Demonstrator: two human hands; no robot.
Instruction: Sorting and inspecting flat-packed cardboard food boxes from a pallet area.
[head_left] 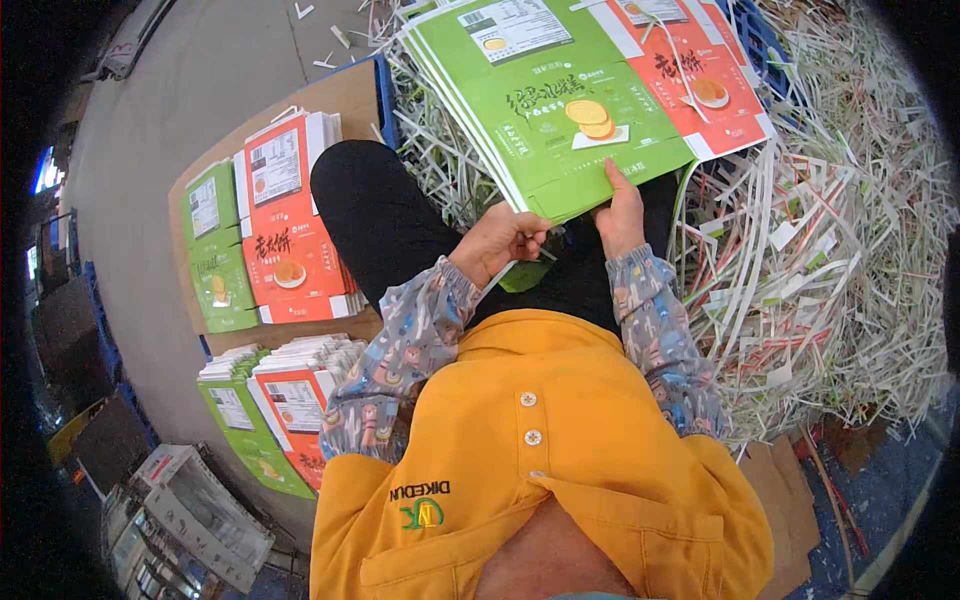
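Green stack (590, 80) of printed card was up front, near edge over the lap. L hand (497, 243): grip narrow, fingers pinching the near L corner. R hand (622, 212): grip holding the near edge, thumb on top, other fingers mostly hidden below. Red stack (735, 125) sat alongside to the R, w/ paper shreds (800, 260) heaped beyond. Black trousers (365, 200) showed under/beside the hands, orange shirt (590, 430) nearer, patterned sleeves (410, 330) on both forearms. Well off L, a brown board (340, 90) bore a green pile (215, 250) & red pile (275, 180) side by side; another pair (250, 420), same colours, was just below it. Grey floor (150, 200) far L.
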